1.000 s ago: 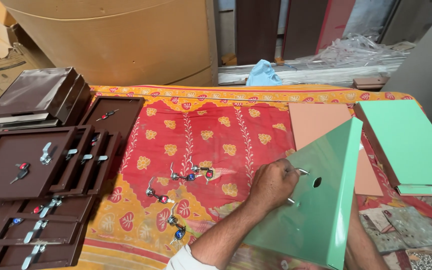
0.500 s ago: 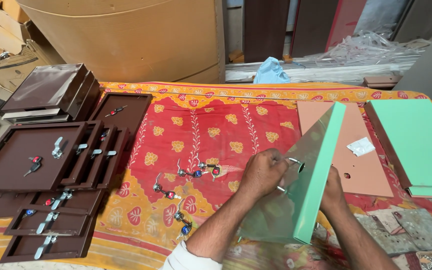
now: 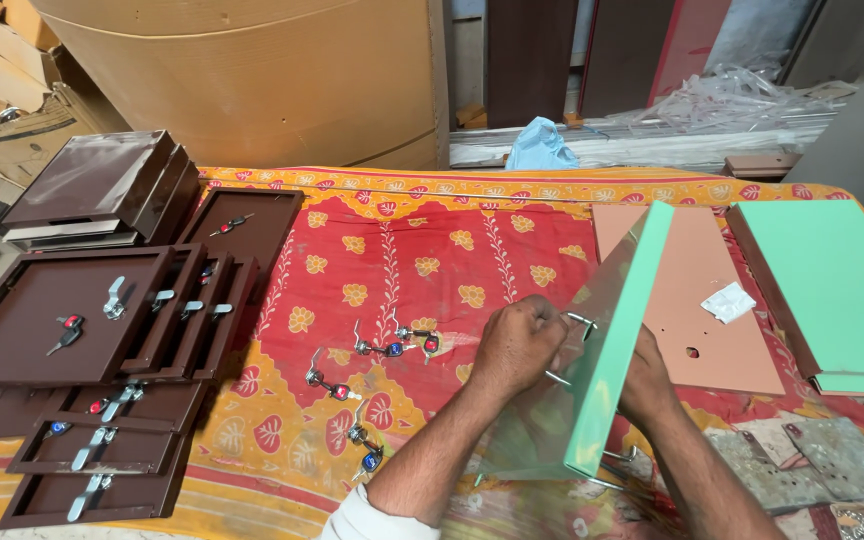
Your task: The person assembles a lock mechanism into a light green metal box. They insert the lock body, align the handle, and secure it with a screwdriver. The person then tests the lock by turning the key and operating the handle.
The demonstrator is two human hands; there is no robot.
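A mint-green door panel (image 3: 614,330) stands on its edge on the red and yellow patterned cloth (image 3: 422,250), its narrow edge turned toward me. My left hand (image 3: 517,345) is closed on a small metal lock fitting (image 3: 580,322) at the panel's left face. Behind the panel's right face, my right hand (image 3: 644,375) grips it and is partly hidden. Loose locks with red and blue keys (image 3: 392,348) lie on the cloth just left of my left hand.
Several dark brown door panels with locks (image 3: 62,320) are stacked at the left. A pink panel (image 3: 692,290) with a white packet (image 3: 729,302) and a stack of green panels (image 3: 832,290) lie at the right. Metal plates (image 3: 812,450) sit at the bottom right.
The green panel has swung from a slanted, face-on position to nearly upright and edge-on. My right hand has come up behind it. My left hand stays at the lock fitting.
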